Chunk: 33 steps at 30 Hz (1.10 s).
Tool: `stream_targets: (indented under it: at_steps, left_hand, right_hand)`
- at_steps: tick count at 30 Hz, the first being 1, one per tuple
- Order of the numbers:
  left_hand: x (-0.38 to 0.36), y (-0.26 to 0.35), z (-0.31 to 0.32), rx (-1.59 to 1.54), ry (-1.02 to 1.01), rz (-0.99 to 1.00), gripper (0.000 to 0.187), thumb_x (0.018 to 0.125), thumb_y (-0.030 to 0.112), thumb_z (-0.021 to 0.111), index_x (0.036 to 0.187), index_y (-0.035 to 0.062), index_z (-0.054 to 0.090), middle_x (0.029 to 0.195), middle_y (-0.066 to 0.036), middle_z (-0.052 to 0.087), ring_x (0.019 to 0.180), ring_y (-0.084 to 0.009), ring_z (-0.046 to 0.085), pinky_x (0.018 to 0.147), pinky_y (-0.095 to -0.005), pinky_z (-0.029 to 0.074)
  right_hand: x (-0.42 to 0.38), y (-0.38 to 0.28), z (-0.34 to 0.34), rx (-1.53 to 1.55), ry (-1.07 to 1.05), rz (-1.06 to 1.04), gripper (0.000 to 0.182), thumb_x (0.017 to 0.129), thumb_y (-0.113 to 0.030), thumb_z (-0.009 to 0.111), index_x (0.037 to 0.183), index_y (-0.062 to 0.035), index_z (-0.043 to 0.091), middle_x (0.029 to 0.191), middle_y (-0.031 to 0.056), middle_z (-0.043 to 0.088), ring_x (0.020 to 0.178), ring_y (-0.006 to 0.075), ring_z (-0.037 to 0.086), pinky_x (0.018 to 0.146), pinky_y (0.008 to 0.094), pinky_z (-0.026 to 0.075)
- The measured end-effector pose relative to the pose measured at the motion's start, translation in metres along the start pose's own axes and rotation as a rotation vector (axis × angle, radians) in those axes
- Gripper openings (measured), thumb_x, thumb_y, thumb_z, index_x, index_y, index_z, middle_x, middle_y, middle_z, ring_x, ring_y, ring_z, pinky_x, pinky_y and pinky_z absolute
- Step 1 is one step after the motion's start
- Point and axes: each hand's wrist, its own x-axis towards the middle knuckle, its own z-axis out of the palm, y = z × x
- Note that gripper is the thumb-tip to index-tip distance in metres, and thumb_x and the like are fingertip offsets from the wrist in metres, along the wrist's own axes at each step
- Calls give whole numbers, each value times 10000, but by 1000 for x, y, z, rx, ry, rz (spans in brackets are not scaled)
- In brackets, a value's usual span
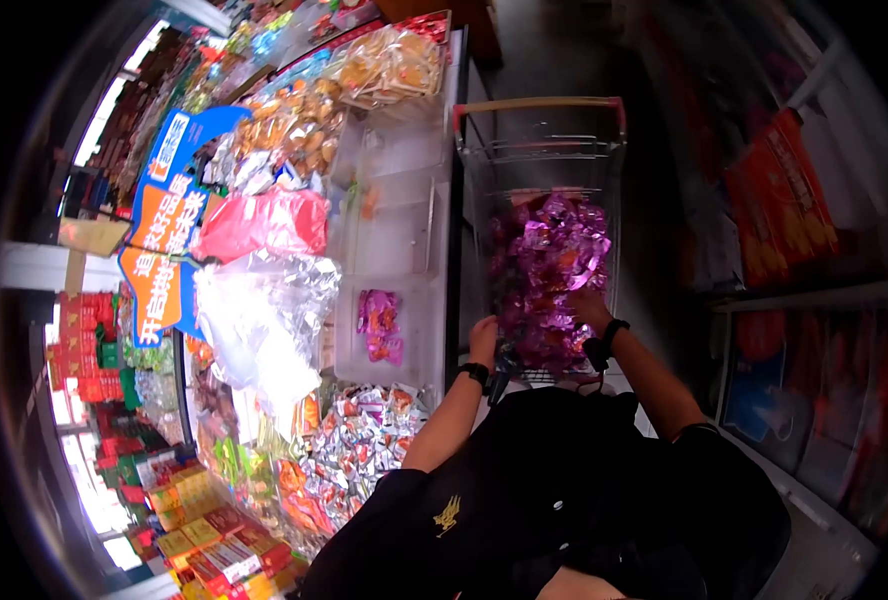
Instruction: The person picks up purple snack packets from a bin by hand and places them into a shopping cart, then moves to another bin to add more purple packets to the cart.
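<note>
A shopping cart stands in front of me, filled at its near end with a shiny heap of purple-wrapped snack packets. My right hand is at the right side of this heap, its fingers curled against the purple wrappers. At the cart's near left edge my left hand is closed; what lies inside its fingers is hidden. To the left, a clear display bin holds a few similar purple packets.
Left of the cart runs a display counter with clear bins, a pink bag, a clear plastic bag and silver-wrapped snacks. A blue and orange sign stands behind them. Shelving with a red package is on the right.
</note>
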Motion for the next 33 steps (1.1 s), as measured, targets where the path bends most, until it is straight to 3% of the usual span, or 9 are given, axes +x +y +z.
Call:
stream_targets:
  at_steps: [8,10,11,13,18,21,26,29,33]
  left_hand:
    - [-10,-52,-107,223,185,402,289,880,199,554,1131,55,559,1004,-50,621,881,-148,595,720,-266,459]
    - [-34,0,-105,-414,239,-73,270,882,185,545,1130,79,542,996,-51,620,852,-159,608,706,-277,471]
    - [-36,5,-113,-443,258,-69,219,879,162,528,1089,101,533,966,-42,616,835,-166,614,698,-298,482]
    - [4,-61,-155,-59,256,332,202,876,154,518,1070,98,534,958,-34,608,838,-170,612,704,-301,485]
    - [42,-101,-235,-412,227,124,168,860,152,525,1019,98,543,968,-33,590,853,-178,599,721,-311,493]
    - [24,-48,-250,-729,412,4,182,847,163,545,1019,106,556,935,-30,597,842,-171,595,719,-309,488]
    - [45,-24,-288,-766,514,-181,227,833,177,579,1051,114,567,913,-19,597,813,-152,581,706,-293,482]
    - [91,-81,-313,-890,464,-202,213,839,186,582,1039,116,579,902,-15,591,795,-144,571,667,-284,480]
    - [129,-100,-325,-1005,454,-305,173,855,221,582,998,126,595,875,-5,582,757,-137,562,589,-279,469]
  right_hand:
    - [38,-20,102,-224,-306,-36,248,831,-191,587,982,6,589,807,46,614,700,124,571,610,277,466]
    - [39,-33,138,-256,-317,-121,257,830,-187,586,991,13,588,817,54,618,718,129,577,626,274,468]
    - [46,-32,156,-276,-348,-116,271,829,-179,582,1011,22,584,837,66,624,730,137,583,634,266,468]
    - [62,-28,193,-339,-443,-160,277,845,-179,575,1052,4,577,858,54,622,734,124,581,634,255,474]
    - [53,-67,283,-330,-642,-42,293,865,-187,556,1092,-2,563,894,57,629,772,134,600,662,259,488]
    - [70,-65,332,-277,-693,-14,301,872,-193,548,1104,-2,560,914,60,629,798,145,608,676,265,491]
    - [118,-34,399,-449,-686,-77,301,872,-178,546,1124,-15,559,939,59,623,833,160,608,694,302,501]
    - [136,-38,426,-462,-681,-57,315,868,-151,546,1160,-34,547,1028,58,601,940,170,578,713,331,505]
    - [164,-18,443,-409,-773,-336,378,860,-127,552,1229,-67,502,1153,46,544,1071,175,502,811,364,471]
